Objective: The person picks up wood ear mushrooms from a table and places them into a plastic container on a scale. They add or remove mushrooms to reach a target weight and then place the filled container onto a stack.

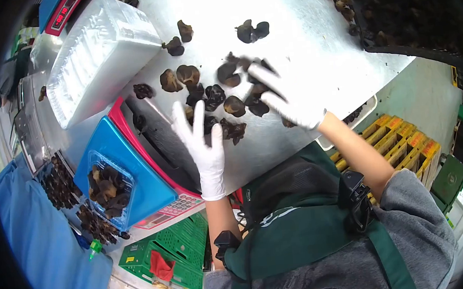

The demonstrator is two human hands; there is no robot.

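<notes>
Dark brown wood ear mushrooms (234,106) lie scattered on the steel table (309,24). My left hand (203,149), in a white glove, has its fingers spread at the near left side of the pile, with mushrooms beside and partly behind them. My right hand (293,101), also gloved, reaches in from the right with fingers stretched apart and somewhat blurred. Its fingertips are over or against mushrooms at the pile's right side. Neither hand visibly grips one. On the blue scale (149,172) to my left sits a clear plastic punnet (127,180) of mushrooms.
A tall stack of clear trays (111,61) stands left of the pile, near another scale with a red display (62,18). A black crate (414,43) of mushrooms is at the far right. Below are green crates (169,250) and yellow crates (394,140).
</notes>
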